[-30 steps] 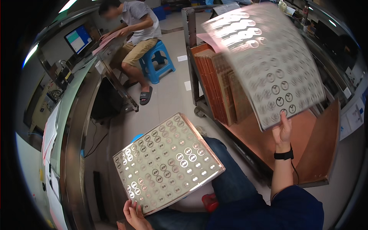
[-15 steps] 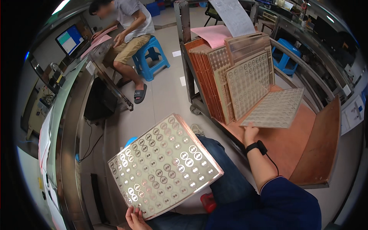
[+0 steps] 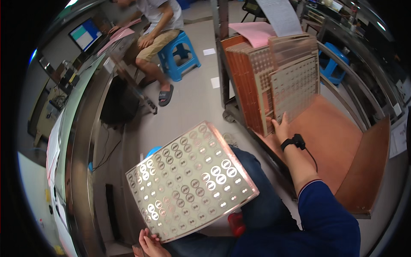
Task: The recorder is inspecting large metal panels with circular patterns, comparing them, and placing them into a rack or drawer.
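A pale rectangular circuit panel (image 3: 188, 182) with rows of shiny ring patterns rests tilted on my lap; its copper-coloured right edge looks thick, perhaps several sheets. My left hand (image 3: 150, 245) grips its near-left corner with curled fingers. Over at the cart, my right hand (image 3: 281, 129) touches the lower left part of an upright ring-patterned panel (image 3: 295, 85), fingers spread against it. That panel leans on a row of similar standing panels (image 3: 248, 85) with copper-brown edges. A black band with a cable is around my right wrist.
The cart's copper-coloured base (image 3: 325, 141) spreads right of the panels, with a raised side board (image 3: 364, 171). Pink paper (image 3: 252, 32) and a grey printed sheet (image 3: 280, 17) lie atop the stack. Another person sits on a blue stool (image 3: 179, 58) near a monitor (image 3: 84, 34).
The panel by my right hand has swung from leaning outward over the cart base to upright against the row. My right fingers have spread. The view shifted slightly; my left hand keeps its grip.
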A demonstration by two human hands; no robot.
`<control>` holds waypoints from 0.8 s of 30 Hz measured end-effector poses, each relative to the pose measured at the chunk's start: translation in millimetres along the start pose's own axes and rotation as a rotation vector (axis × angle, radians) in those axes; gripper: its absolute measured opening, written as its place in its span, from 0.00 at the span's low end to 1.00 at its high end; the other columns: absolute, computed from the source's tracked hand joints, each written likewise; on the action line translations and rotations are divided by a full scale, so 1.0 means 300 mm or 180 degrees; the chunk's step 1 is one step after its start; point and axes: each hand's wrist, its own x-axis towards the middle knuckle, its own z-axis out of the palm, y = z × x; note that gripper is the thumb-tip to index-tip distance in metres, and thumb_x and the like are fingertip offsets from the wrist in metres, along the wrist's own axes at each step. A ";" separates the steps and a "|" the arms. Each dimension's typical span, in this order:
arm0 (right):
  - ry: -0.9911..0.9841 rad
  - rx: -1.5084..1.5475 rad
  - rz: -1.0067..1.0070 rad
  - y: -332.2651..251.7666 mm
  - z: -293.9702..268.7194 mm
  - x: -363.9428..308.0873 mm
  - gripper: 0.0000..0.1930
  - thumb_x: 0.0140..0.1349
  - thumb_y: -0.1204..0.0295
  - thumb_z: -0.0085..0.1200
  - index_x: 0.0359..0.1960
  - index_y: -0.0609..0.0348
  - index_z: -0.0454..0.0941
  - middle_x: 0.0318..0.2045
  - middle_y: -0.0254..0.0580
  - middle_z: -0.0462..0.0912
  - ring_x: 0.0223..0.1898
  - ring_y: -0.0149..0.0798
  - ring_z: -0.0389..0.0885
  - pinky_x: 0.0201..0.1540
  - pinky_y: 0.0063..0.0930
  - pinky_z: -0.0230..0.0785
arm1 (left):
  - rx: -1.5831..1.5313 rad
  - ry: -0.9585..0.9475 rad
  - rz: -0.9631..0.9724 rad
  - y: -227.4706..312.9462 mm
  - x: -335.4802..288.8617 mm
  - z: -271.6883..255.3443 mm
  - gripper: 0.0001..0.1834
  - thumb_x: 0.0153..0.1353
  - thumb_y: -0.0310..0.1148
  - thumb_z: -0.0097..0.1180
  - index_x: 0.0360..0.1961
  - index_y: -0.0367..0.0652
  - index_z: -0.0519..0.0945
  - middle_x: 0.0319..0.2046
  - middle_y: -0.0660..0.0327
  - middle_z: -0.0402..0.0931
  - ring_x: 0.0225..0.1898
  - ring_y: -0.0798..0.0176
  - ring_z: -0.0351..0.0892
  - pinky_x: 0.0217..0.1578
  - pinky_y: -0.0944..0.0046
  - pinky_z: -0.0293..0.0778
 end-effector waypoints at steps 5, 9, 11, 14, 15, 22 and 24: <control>0.0129 0.0065 -0.0401 0.018 -0.002 -0.005 0.39 0.58 0.62 0.54 0.65 0.65 0.48 0.63 0.60 0.55 0.63 0.57 0.55 0.63 0.41 0.51 | 0.0748 0.0418 0.0307 -0.086 0.087 -0.043 0.15 0.68 0.33 0.42 0.51 0.38 0.71 0.48 0.58 0.72 0.46 0.67 0.69 0.43 0.67 0.67; -0.0468 0.1003 -0.0799 -0.275 -0.062 -0.212 0.28 0.63 0.69 0.48 0.62 0.68 0.56 0.60 0.58 0.63 0.61 0.49 0.64 0.60 0.37 0.57 | 0.0814 -0.0001 0.0066 -0.137 0.108 -0.105 0.20 0.68 0.35 0.42 0.56 0.33 0.67 0.48 0.53 0.72 0.45 0.65 0.71 0.47 0.67 0.67; -0.1469 0.1844 -0.0905 -0.416 -0.099 -0.328 0.22 0.64 0.71 0.46 0.59 0.69 0.62 0.56 0.56 0.69 0.58 0.42 0.69 0.57 0.32 0.61 | 0.1317 -0.0222 0.0188 -0.113 0.094 -0.072 0.20 0.68 0.35 0.42 0.52 0.29 0.71 0.45 0.53 0.74 0.46 0.64 0.71 0.48 0.67 0.67; -0.2003 0.1293 -0.1510 -0.613 -0.140 -0.521 0.24 0.62 0.70 0.48 0.58 0.67 0.63 0.57 0.60 0.67 0.58 0.51 0.68 0.58 0.35 0.60 | 0.1493 -0.0341 0.0299 -0.086 0.077 -0.045 0.20 0.68 0.35 0.40 0.49 0.27 0.73 0.43 0.53 0.76 0.44 0.64 0.73 0.48 0.66 0.67; -0.1856 0.0767 -0.2070 -0.636 -0.124 -0.572 0.25 0.61 0.69 0.49 0.59 0.66 0.63 0.59 0.62 0.63 0.58 0.55 0.66 0.59 0.36 0.60 | 0.1518 -0.0315 0.0425 -0.102 0.085 -0.056 0.20 0.68 0.34 0.40 0.49 0.27 0.73 0.42 0.52 0.77 0.44 0.64 0.74 0.48 0.66 0.67; -0.1984 0.0352 -0.2235 -0.673 -0.132 -0.628 0.27 0.60 0.69 0.50 0.61 0.63 0.60 0.63 0.63 0.54 0.62 0.55 0.60 0.61 0.36 0.56 | 0.1782 -0.0172 0.0593 0.044 0.054 -0.010 0.19 0.67 0.33 0.40 0.49 0.27 0.73 0.41 0.50 0.78 0.42 0.64 0.76 0.44 0.67 0.69; -0.2355 0.0736 -0.1885 -0.665 -0.140 -0.605 0.27 0.60 0.72 0.49 0.62 0.64 0.59 0.65 0.59 0.53 0.65 0.48 0.56 0.63 0.32 0.52 | 0.1038 -0.0403 0.0366 0.108 0.014 0.007 0.17 0.67 0.30 0.42 0.51 0.27 0.71 0.45 0.54 0.76 0.45 0.68 0.74 0.47 0.70 0.68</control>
